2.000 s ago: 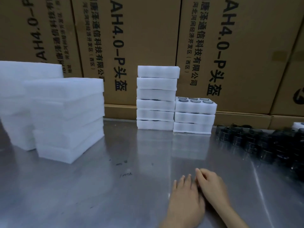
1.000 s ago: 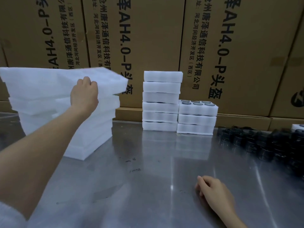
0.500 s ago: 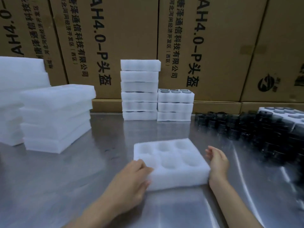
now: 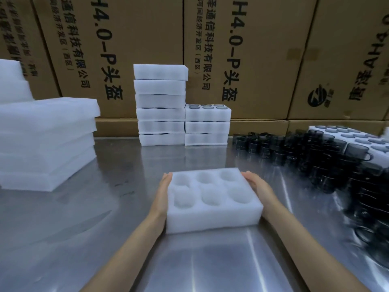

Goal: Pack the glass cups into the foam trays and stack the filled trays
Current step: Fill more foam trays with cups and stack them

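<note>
An empty six-cavity foam tray (image 4: 212,199) lay flat on the steel table (image 4: 84,239), near the front edge and roughly central. The left hand (image 4: 163,193) pressed against the tray's left side wall with straight fingers; the right hand (image 4: 257,186) lay along the right side wall, fingers extended, the tips hooked slightly over the far corner — neither hand was curled round the foam. Farther right stood a dense cluster of dark glass cups (image 4: 315,152), partly blurred, with a partly filled foam tray (image 4: 357,138) behind them. At far left rested a stack of empty trays (image 4: 46,142). Toward the back stood two columns of stacked trays — a tall stack (image 4: 161,105) of six and, touching its right side, a short stack (image 4: 208,125) of three whose top tray showed cups in its cavities. Printed cardboard boxes (image 4: 242,49) formed the backdrop.
</note>
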### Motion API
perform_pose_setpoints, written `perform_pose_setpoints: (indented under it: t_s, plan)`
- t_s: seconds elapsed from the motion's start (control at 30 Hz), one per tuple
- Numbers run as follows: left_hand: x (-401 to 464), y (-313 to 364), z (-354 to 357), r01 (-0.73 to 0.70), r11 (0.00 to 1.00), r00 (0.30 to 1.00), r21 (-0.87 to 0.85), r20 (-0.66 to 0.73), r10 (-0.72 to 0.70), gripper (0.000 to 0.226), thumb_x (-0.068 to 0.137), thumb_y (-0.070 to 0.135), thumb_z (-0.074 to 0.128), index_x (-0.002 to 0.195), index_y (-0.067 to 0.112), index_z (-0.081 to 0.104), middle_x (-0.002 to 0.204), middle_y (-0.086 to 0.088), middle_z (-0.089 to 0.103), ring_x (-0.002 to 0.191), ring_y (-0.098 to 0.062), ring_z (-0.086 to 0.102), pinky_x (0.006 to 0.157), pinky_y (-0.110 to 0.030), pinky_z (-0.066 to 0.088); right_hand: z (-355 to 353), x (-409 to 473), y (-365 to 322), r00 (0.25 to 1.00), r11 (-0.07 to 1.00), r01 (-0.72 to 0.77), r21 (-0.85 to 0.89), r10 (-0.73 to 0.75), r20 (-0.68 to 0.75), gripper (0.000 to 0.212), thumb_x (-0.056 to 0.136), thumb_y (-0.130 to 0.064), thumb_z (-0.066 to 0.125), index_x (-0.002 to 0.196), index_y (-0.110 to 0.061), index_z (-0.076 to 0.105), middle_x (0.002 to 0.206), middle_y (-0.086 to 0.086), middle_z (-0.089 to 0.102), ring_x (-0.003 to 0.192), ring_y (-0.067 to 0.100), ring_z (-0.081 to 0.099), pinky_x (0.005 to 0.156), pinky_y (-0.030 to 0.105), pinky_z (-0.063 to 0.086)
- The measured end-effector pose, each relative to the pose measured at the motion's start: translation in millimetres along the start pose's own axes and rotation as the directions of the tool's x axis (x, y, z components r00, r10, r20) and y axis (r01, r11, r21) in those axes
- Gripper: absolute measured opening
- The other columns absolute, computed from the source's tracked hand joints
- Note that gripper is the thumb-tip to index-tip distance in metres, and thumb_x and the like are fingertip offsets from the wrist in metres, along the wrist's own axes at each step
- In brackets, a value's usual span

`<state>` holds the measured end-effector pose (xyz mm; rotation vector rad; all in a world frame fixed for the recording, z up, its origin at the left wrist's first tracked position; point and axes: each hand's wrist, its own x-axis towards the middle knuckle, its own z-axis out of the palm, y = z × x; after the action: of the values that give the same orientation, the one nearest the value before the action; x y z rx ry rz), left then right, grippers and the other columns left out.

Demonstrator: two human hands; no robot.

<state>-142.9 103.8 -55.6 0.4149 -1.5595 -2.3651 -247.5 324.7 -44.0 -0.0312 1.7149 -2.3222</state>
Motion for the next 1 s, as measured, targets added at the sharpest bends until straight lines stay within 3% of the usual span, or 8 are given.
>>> perform_pose_setpoints:
  t_s: [0.13, 0.23, 0.3, 0.37, 0.47, 0.6, 0.87, 1.0]
  plan:
    - [0.8, -10.6, 2.7, 0.006, 1.0, 0.998, 0.008, 0.065, -0.007, 0.034, 0.095, 0.037, 0.048, 0.07, 0.023, 0.066, 0.078, -0.002, 0.065, 0.076, -0.019, 0.062, 0.076, -0.036, 0.048, -26.4, 7.0, -3.1, 0.995, 0.975, 0.07, -0.209, -0.084, -0.059, 0.016, 0.09, -0.022, 0.057, 0.093, -0.012, 0.068, 0.087, 0.009, 0.069, 0.074, 0.022, 0.064, 0.061, 0.031, 0.05]
    - [-8.1, -9.5, 10.7, -0.089, 0.993, 0.996, 0.072, 0.018, 0.088, 0.032, 0.096, 0.034, 0.047, 0.103, 0.009, 0.067, 0.109, -0.013, 0.066, 0.104, -0.029, 0.061, 0.094, -0.046, 0.048, -34.7, 26.4, -5.3, 0.985, 0.97, 0.067, -0.234, -0.101, -0.137, 0.017, 0.093, -0.022, 0.054, 0.099, -0.01, 0.064, 0.086, 0.008, 0.066, 0.071, 0.021, 0.061, 0.057, 0.028, 0.049]
    - [-10.5, -8.4, 16.9, -0.173, 0.971, 0.983, 0.163, -0.039, 0.181, 0.047, 0.097, 0.028, 0.049, 0.132, -0.002, 0.048, 0.14, -0.021, 0.046, 0.13, -0.036, 0.043, 0.112, -0.051, 0.029, -40.0, 43.7, -5.2, 0.956, 0.959, 0.116, -0.258, -0.178, -0.234, 0.017, 0.096, -0.021, 0.051, 0.105, -0.01, 0.06, 0.084, 0.005, 0.062, 0.07, 0.018, 0.057, 0.056, 0.027, 0.048]
    - [-10.5, -10.1, 21.1, -0.243, 0.939, 0.965, 0.245, -0.039, 0.259, 0.047, 0.096, 0.021, 0.05, 0.14, 0.004, 0.043, 0.146, -0.008, 0.042, 0.135, -0.023, 0.039, 0.113, -0.035, 0.028, -46.5, 60.2, -3.6, 0.915, 0.924, 0.179, -0.338, -0.283, -0.288, 0.018, 0.097, -0.018, 0.047, 0.112, -0.012, 0.056, 0.082, 0.002, 0.059, 0.067, 0.014, 0.054, 0.055, 0.026, 0.047]
    - [-10.0, -12.3, 24.0, -0.271, 0.913, 0.958, 0.303, -0.011, 0.288, 0.047, 0.095, 0.012, 0.051, 0.141, 0.013, 0.042, 0.138, 0.008, 0.044, 0.121, -0.002, 0.041, 0.086, -0.007, 0.031, -57.1, 82.9, -3.9, 0.871, 0.847, 0.204, -0.491, -0.386, -0.303, 0.031, 0.096, -0.014, 0.044, 0.126, -0.013, 0.05, 0.082, 0.0, 0.059, 0.066, 0.016, 0.053, 0.062, 0.036, 0.048]
    - [-4.0, -16.7, 21.5, -0.286, 0.905, 0.953, 0.314, -0.001, 0.302, 0.045, 0.092, 0.003, 0.052, 0.135, 0.015, 0.048, 0.115, 0.017, 0.053, 0.091, 0.012, 0.051, 0.062, 0.005, 0.036, -72.8, 110.3, -10.9, 0.808, 0.734, 0.189, -0.652, -0.494, -0.322, 0.047, 0.094, -0.019, 0.045, 0.14, -0.017, 0.037, 0.08, 0.001, 0.06, 0.067, 0.019, 0.056, 0.061, 0.035, 0.047]
    - [3.3, -25.3, 18.6, -0.313, 0.891, 0.946, 0.33, 0.024, 0.324, 0.042, 0.089, 0.0, 0.055, 0.123, 0.024, 0.055, 0.092, 0.033, 0.063, 0.079, 0.025, 0.055, 0.058, 0.002, 0.04, -78.2, 157.0, -24.2, 0.566, 0.271, 0.082, -0.959, -0.805, -0.179, 0.051, 0.092, -0.027, 0.055, 0.139, -0.017, 0.04, 0.134, 0.008, 0.042, 0.119, 0.027, 0.04, 0.084, 0.042, 0.043]
    - [5.2, -27.8, 16.7, -0.313, 0.886, 0.945, 0.343, 0.018, 0.327, 0.041, 0.089, 0.0, 0.054, 0.123, 0.024, 0.057, 0.094, 0.033, 0.065, 0.085, 0.024, 0.055, 0.06, 0.003, 0.039, -82.2, 179.7, -27.6, 0.51, 0.183, 0.064, -0.981, -0.851, -0.126, 0.06, 0.088, -0.027, 0.06, 0.142, -0.017, 0.035, 0.146, 0.011, 0.031, 0.128, 0.032, 0.032, 0.101, 0.048, 0.033]
